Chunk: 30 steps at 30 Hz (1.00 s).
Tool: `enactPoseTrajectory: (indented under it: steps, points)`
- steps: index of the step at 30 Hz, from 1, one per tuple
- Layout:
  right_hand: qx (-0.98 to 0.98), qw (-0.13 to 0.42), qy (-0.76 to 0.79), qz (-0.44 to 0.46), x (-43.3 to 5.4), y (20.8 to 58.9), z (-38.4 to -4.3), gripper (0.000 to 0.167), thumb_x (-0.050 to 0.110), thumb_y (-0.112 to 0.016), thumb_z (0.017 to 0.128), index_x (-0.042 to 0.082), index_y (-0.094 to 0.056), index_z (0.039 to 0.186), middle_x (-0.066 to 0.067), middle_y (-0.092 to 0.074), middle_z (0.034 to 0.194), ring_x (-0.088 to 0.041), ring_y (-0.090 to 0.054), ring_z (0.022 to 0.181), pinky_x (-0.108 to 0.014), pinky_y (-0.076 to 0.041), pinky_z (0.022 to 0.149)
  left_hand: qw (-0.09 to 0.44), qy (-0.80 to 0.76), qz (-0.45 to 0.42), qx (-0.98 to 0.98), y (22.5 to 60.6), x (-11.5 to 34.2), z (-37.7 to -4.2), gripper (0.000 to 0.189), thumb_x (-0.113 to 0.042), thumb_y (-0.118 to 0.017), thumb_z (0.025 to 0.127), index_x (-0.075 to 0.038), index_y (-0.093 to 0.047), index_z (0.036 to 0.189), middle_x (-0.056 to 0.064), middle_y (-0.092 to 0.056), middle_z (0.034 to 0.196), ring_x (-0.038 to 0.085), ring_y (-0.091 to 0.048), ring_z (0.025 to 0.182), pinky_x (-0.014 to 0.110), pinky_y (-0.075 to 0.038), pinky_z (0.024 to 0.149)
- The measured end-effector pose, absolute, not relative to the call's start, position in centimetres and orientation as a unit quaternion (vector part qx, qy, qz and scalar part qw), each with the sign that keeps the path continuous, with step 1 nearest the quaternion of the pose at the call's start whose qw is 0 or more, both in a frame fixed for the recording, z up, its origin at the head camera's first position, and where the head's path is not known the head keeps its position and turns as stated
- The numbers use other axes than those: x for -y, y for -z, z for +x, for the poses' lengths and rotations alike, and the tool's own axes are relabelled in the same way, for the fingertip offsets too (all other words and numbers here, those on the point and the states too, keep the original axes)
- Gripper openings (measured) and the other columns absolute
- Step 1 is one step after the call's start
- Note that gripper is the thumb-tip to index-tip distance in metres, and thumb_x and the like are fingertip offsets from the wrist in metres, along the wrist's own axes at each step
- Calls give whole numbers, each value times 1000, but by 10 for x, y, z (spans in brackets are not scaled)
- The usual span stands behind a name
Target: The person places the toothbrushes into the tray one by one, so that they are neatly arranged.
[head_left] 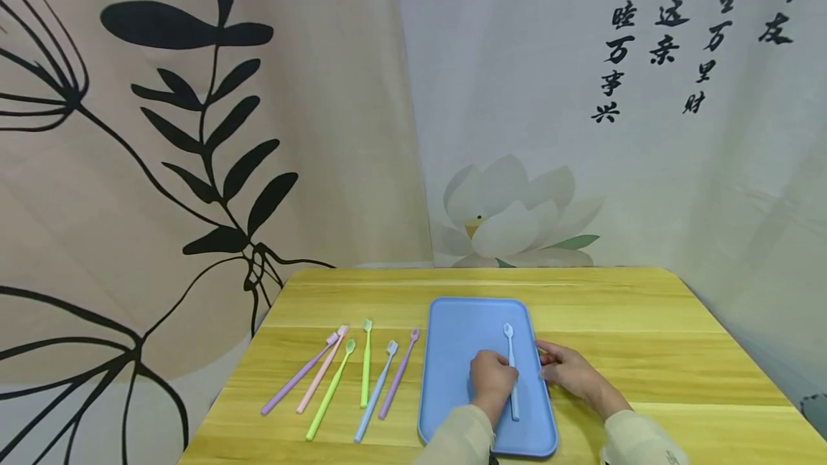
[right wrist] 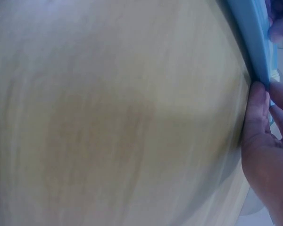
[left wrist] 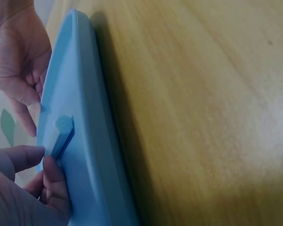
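Observation:
A blue toothbrush [head_left: 515, 397] lies lengthwise in the right half of a blue tray [head_left: 452, 329], bristle end away from me. My left hand [head_left: 492, 382] reaches over the tray and pinches the toothbrush's handle between thumb and fingers. The left wrist view shows the handle's butt end [left wrist: 62, 127] sticking out past the fingertips. At the tray's right side, my right hand [head_left: 578, 375] grips the rim. In the right wrist view one finger [right wrist: 257, 101] presses the outer wall of the tray [right wrist: 252, 33], while others reach over the edge.
Left of the tray, several toothbrushes lie side by side on the wooden table [head_left: 620, 314]: purple [head_left: 300, 373], pink [head_left: 321, 373], green [head_left: 329, 392], light green [head_left: 366, 364], blue [head_left: 376, 395] and purple [head_left: 398, 375]. A printed curtain [head_left: 362, 128] hangs behind the table.

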State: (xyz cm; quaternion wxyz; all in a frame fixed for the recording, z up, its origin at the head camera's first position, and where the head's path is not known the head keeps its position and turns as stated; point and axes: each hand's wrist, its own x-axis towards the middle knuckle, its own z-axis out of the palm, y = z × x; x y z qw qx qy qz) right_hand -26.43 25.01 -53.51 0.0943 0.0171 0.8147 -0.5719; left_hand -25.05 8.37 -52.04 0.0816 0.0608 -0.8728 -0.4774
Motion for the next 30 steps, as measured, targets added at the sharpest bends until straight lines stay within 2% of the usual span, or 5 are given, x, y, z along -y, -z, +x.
enactPoseTrajectory:
  steps: [25, 30]
  points:
    - [-810, 98, 578, 6, -249, 535, -263, 63, -11, -59, 85, -12, -39, 144, -18, -57, 108, -26, -54, 99, -34, -53, 80, 46, 499, 72, 862, 527, -83, -254, 15, -1, -83, 66, -7, -73, 76, -3, -60, 69, 12, -55, 65, 30, -51, 63]
    - [-811, 95, 577, 8, -249, 535, -262, 62, -11, -59, 85, -11, -39, 144, -18, -57, 108, -27, -54, 100, -33, -53, 80, 61, 512, 57, 855, 528, -79, -257, 16, -2, -84, 66, -6, -74, 78, -4, -61, 68, 10, -55, 63, 28, -50, 59]
